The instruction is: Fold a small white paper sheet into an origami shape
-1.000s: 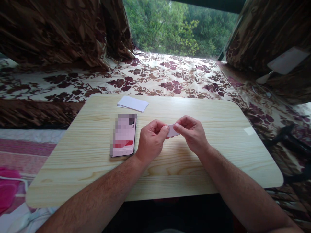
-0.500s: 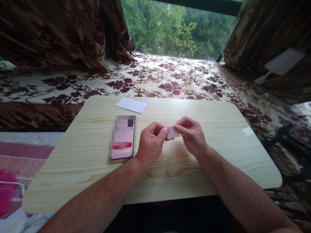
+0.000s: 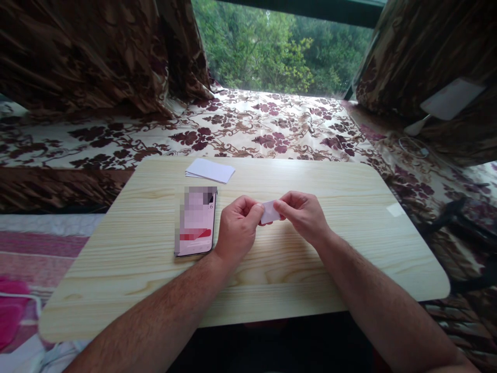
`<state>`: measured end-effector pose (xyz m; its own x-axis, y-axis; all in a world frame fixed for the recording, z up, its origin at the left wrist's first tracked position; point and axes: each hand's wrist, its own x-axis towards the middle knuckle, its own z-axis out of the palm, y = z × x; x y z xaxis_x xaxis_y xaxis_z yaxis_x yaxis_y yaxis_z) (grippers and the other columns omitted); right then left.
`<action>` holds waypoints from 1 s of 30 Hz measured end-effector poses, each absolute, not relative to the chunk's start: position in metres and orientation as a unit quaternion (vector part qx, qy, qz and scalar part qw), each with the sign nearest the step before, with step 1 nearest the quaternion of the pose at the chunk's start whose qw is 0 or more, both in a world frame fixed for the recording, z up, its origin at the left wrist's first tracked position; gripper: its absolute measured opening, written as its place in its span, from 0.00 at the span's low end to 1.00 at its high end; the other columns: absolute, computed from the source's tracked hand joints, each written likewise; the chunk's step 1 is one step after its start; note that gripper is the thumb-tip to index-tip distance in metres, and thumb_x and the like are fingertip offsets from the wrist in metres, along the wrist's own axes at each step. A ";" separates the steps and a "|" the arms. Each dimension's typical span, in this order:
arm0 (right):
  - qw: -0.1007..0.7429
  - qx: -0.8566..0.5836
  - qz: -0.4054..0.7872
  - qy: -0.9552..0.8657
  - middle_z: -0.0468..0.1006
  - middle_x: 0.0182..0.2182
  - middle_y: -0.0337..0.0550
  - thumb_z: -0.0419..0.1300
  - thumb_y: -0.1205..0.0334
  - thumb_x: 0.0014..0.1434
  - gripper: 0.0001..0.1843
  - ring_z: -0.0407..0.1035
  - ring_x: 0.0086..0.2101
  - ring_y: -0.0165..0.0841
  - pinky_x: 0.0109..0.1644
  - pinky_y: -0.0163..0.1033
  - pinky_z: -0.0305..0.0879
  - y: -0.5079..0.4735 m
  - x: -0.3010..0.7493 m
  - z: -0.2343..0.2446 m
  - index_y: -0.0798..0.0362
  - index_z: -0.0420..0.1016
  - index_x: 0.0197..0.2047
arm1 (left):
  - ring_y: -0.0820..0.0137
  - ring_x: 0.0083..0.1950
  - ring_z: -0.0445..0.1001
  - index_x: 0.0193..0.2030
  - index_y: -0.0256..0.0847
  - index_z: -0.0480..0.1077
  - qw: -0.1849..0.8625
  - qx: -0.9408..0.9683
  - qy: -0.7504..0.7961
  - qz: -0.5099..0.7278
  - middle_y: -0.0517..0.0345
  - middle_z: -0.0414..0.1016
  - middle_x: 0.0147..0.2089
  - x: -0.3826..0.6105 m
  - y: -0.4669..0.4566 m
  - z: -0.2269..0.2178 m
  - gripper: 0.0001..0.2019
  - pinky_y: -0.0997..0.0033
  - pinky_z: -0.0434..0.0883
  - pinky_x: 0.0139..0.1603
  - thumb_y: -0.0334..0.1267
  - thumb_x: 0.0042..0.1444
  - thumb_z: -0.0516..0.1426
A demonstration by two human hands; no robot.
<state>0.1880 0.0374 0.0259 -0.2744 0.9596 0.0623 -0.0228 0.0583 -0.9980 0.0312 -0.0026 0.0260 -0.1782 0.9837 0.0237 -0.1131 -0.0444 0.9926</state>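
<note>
Blocky blurring hides much of the phone (image 3: 196, 223) screen; a "6" can be read near its right edge. The left hand (image 3: 237, 228) and right hand (image 3: 303, 215), pinched narrow, hold a small white paper (image 3: 269, 213) between them over the counter (image 3: 361, 223), covering its ends. White sheets (image 3: 210, 170) lie beyond the phone.

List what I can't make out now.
In the head view:
Far side of the white paper: turned away from the camera.
Some fingers of the left hand and right hand: partly behind the paper.
Phone screen: partly pixelated.
Lower sheets in the paper stack: under the top one.
Pink item: left edge crops it.
</note>
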 end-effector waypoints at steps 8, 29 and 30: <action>0.410 -0.414 0.518 -0.627 0.70 0.21 0.37 0.64 0.50 0.59 0.18 0.62 0.23 0.27 0.27 0.34 0.56 0.036 0.188 0.030 0.55 0.70 0.28 | 0.73 0.24 0.73 0.28 0.37 0.68 0.473 0.410 0.515 0.586 0.64 0.72 0.23 0.031 -0.001 0.021 0.09 0.76 0.70 0.25 0.38 0.53 0.62; 0.338 -0.382 0.515 -0.690 0.72 0.28 0.37 0.59 0.62 0.61 0.04 0.65 0.27 0.28 0.30 0.34 0.61 0.032 0.189 0.030 0.53 0.69 0.37 | 0.73 0.23 0.73 0.30 0.36 0.69 0.494 0.341 0.486 0.636 0.60 0.74 0.24 0.027 0.008 0.013 0.10 0.75 0.71 0.24 0.40 0.52 0.62; 0.346 -0.370 0.539 -0.673 0.73 0.29 0.38 0.61 0.62 0.58 0.05 0.65 0.27 0.28 0.30 0.34 0.61 0.032 0.189 0.032 0.53 0.69 0.38 | 0.73 0.22 0.73 0.29 0.36 0.69 0.493 0.349 0.487 0.631 0.60 0.74 0.24 0.026 0.008 0.014 0.10 0.75 0.70 0.24 0.40 0.52 0.62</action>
<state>0.1893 0.0322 0.0318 -0.4861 0.8714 0.0663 0.1253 0.1446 -0.9815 0.0264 0.0079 0.0139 -0.2715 0.9616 -0.0401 -0.2822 -0.0397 0.9585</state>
